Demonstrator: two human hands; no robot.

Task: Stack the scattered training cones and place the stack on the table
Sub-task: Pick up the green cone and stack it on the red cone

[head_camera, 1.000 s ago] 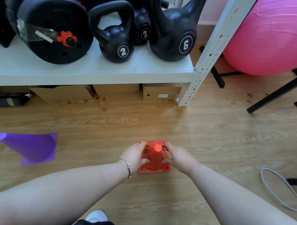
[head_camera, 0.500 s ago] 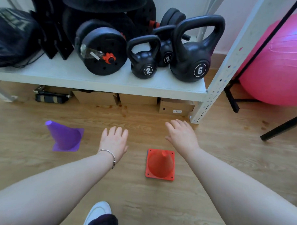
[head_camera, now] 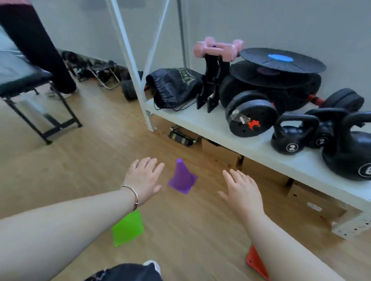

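While reaching forward over the pale wooden plank floor point(head_camera: 91, 164), holding nothing: left hand point(head_camera: 144, 179) spread flat, fingers apart and palm down, thin silver bracelet point(head_camera: 130, 194) circling its wrist; right hand point(head_camera: 241, 191) likewise splayed wide and gripping nothing. Standing upright on the floor between the two hands, touching neither: small purple plastic training cone point(head_camera: 182, 178) on its square base. Lying partly hidden beneath the left forearm, nearer the body: bright green plastic training cone point(head_camera: 126, 229). Peeking out from under the right forearm, only one edge showing: orange-red plastic training cone point(head_camera: 257, 262), well apart from the purple one. Showing at the bottom edge: dark trouser knee and the tip of a white shoe point(head_camera: 154, 265). Running along the right side: low white metal shelf point(head_camera: 223, 129) bearing black kettlebells point(head_camera: 293, 135) marked 2 and 6, black plate dumbbells point(head_camera: 250, 115), black round balance board with a blue centre point(head_camera: 282, 60), pink dumbbells on a black stand point(head_camera: 218, 48) and a black drawstring bag point(head_camera: 173, 87). Sitting under the shelf: brown cardboard boxes point(head_camera: 313, 201). Standing at the far left: black padded bench on a metal frame point(head_camera: 24, 84).
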